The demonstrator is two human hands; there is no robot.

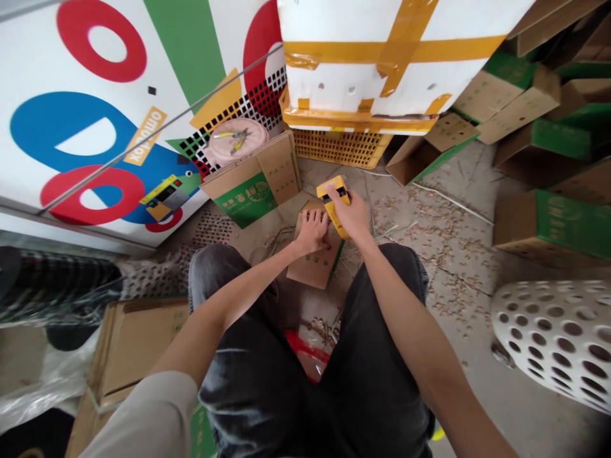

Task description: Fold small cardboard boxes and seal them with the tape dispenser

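Dark jeans (267, 381) below: right hand (347, 215) grips a yellow tape gun (334, 189), seemingly, pointing forward; left hand (312, 230) flat on cardboard (315, 270)

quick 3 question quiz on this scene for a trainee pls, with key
1. What is the right hand gripping?
A) a yellow handheld tool
B) a pair of pliers
C) a roll of plastic film

2. True or false: the left hand rests on a flattened cardboard box.

3. Fill in the blank: the white box above the yellow plastic crate is bound with ____ tape.

Key: 1 A; 2 true; 3 yellow
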